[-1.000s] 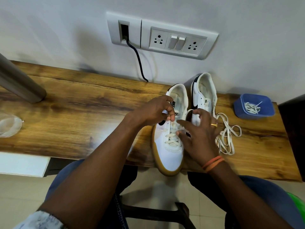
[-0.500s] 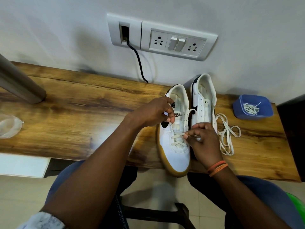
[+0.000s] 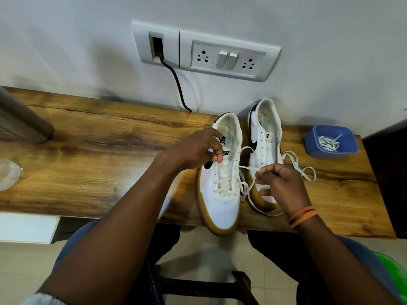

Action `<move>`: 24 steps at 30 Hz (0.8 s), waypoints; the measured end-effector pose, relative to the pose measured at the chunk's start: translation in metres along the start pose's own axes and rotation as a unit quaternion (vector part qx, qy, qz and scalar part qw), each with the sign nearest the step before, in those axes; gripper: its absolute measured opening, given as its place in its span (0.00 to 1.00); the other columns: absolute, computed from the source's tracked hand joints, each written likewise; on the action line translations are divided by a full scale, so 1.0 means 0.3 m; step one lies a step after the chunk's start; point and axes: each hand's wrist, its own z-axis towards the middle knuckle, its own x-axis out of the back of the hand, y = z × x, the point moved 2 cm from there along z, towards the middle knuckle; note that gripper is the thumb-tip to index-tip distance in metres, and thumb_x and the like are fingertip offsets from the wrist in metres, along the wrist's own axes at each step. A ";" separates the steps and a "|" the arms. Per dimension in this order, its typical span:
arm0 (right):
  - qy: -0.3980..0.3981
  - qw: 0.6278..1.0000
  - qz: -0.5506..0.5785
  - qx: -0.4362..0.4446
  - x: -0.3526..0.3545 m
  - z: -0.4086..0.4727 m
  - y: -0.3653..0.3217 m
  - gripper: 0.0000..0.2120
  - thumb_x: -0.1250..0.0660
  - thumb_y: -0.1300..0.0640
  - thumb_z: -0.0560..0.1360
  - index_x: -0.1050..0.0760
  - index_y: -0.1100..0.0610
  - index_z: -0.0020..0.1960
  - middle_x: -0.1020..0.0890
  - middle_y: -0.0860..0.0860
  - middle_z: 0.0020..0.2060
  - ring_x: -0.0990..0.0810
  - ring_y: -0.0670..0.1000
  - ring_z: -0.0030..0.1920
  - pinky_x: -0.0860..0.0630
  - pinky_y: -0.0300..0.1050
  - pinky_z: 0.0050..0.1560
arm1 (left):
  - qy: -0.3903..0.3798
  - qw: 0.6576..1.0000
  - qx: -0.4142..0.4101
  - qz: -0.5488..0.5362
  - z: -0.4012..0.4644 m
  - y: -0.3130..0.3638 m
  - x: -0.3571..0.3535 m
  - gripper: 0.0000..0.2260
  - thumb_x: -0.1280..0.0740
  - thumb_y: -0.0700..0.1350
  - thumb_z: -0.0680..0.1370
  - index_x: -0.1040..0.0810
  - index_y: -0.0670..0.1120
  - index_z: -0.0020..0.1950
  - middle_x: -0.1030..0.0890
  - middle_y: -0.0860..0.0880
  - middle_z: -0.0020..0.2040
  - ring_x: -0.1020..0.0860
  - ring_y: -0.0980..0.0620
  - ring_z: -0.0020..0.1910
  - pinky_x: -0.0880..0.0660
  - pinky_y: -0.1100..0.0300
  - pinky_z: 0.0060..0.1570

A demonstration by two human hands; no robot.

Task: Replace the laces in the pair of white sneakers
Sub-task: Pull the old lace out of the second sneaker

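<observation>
Two sneakers: both sit on the wooden surface [image 3: 92, 150], toes hanging a bit over the near edge, heels toward the wall.
Near sneaker [image 3: 222, 194]: right under the left hand, only the bottom couple of eyelet rows laced so far.
Far sneaker [image 3: 264, 137]: just past the right hand, tucked beside the first one, eyelets look bare from here.
Left hand [image 3: 198, 150]: fingers curled shut, pinching the sneaker's tongue area or a lace end up by the label, can't tell which tbh.
Right hand [image 3: 282, 183]: closed in a pinch on the lace [image 3: 248, 168], which runs taut from the fingertips back toward the near sneaker.
Loose lace [image 3: 304, 170]: loops lying on the surface just behind the right hand, next to the far sneaker.
Blue bowl [image 3: 330, 150]: well off past the right hand near the wall, a bundled lace [image 3: 328, 143] inside it.
Wristbands [image 3: 302, 216]: orange ones on the right wrist.
Wall: switch plate [image 3: 226, 58] above the left hand, black cable [image 3: 176, 84] dropping down behind the surface.
</observation>
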 end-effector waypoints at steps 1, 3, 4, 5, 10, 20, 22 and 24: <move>-0.010 0.998 -0.058 0.032 0.012 0.000 -0.002 0.08 0.33 0.64 0.75 0.20 0.57 0.38 0.15 0.55 0.39 0.16 0.54 0.43 0.20 0.47 0.39 | 0.000 1.000 0.004 -0.001 -0.002 0.005 0.002 0.09 0.32 0.37 0.77 0.16 0.50 0.43 0.33 0.50 0.71 0.22 0.46 0.56 0.27 0.58 0.50; -0.040 0.969 -0.215 0.114 0.019 -0.008 -0.007 0.08 0.30 0.62 0.74 0.18 0.56 0.36 0.15 0.49 0.36 0.18 0.45 0.37 0.23 0.41 0.43 | 0.009 1.000 0.006 0.000 -0.010 0.015 0.004 0.10 0.31 0.37 0.76 0.17 0.52 0.43 0.33 0.49 0.70 0.24 0.47 0.60 0.27 0.57 0.52; -0.042 0.956 -0.255 0.140 0.020 -0.014 -0.009 0.07 0.28 0.61 0.73 0.17 0.56 0.36 0.15 0.49 0.36 0.20 0.42 0.36 0.25 0.38 0.44 | 0.018 1.000 0.005 0.012 -0.011 0.022 -0.001 0.10 0.30 0.38 0.75 0.17 0.53 0.44 0.33 0.48 0.71 0.28 0.47 0.65 0.28 0.55 0.57; -0.032 0.951 -0.266 0.157 0.024 -0.016 -0.018 0.07 0.28 0.59 0.73 0.17 0.57 0.37 0.16 0.49 0.35 0.21 0.42 0.36 0.26 0.38 0.43 | 0.028 0.999 0.004 0.037 -0.012 0.030 -0.009 0.09 0.30 0.39 0.74 0.16 0.53 0.45 0.33 0.46 0.71 0.32 0.45 0.70 0.32 0.51 0.64; 0.060 0.941 -0.215 0.255 0.012 0.031 -0.081 0.06 0.33 0.58 0.77 0.17 0.55 0.45 0.17 0.48 0.39 0.21 0.45 0.41 0.32 0.29 0.43 | 0.007 0.984 0.017 0.178 -0.027 0.094 -0.098 0.08 0.30 0.54 0.74 0.15 0.55 0.49 0.41 0.48 0.78 0.59 0.40 0.79 0.64 0.32 0.70; 0.005 0.963 -0.211 0.165 -0.120 0.081 -0.079 0.14 0.29 0.40 0.71 0.24 0.51 0.43 0.22 0.45 0.32 0.21 0.48 0.36 0.24 0.45 0.39 | 0.041 0.973 0.032 0.227 -0.035 0.126 -0.167 0.09 0.33 0.49 0.74 0.18 0.51 0.53 0.39 0.49 0.74 0.55 0.42 0.76 0.56 0.36 0.70; 0.001 0.957 -0.233 0.172 -0.125 0.092 -0.095 0.11 0.29 0.45 0.72 0.23 0.52 0.38 0.21 0.46 0.32 0.22 0.50 0.36 0.24 0.47 0.40 | 0.055 0.969 0.016 0.239 -0.034 0.137 -0.142 0.08 0.32 0.51 0.72 0.17 0.52 0.49 0.36 0.50 0.70 0.50 0.42 0.74 0.51 0.40 0.68; -0.006 0.952 -0.253 0.171 -0.127 0.111 -0.105 0.11 0.30 0.50 0.71 0.23 0.55 0.34 0.22 0.50 0.31 0.22 0.53 0.36 0.24 0.48 0.40 | 0.045 0.968 0.016 0.245 -0.041 0.144 -0.090 0.07 0.30 0.52 0.70 0.17 0.52 0.45 0.35 0.52 0.66 0.45 0.43 0.71 0.47 0.44 0.64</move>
